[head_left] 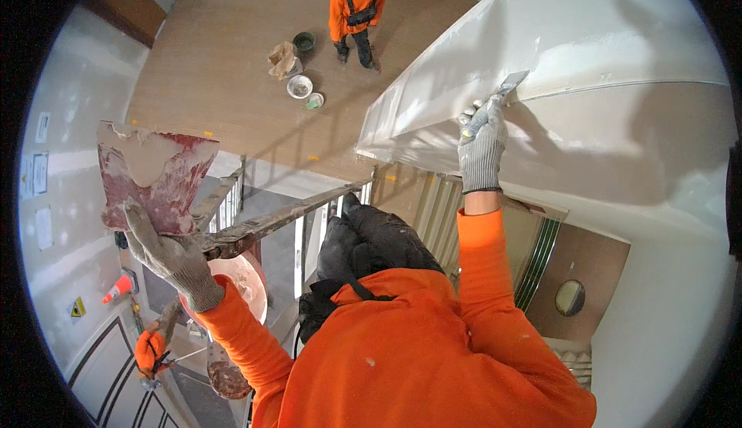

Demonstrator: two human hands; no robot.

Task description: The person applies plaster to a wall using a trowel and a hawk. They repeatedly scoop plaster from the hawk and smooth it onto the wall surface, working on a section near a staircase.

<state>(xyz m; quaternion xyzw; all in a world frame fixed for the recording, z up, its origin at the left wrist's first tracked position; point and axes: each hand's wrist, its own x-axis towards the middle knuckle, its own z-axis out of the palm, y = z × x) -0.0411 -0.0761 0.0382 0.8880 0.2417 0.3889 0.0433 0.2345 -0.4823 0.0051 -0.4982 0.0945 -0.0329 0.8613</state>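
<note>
At two o'clock, our right fingers (470, 112) clamp a scraper (514, 81); at nine, our left fingers (138, 221) grip a red board (168, 188).

At left, a plate (196, 171) bearing plaster (143, 157), in the left hand (168, 262); at right, a putty knife (513, 82) in the right hand (484, 138), at the panel (587, 45); ahead, on the floor (220, 49), buckets (300, 86) left of a standing person (358, 6).
</note>
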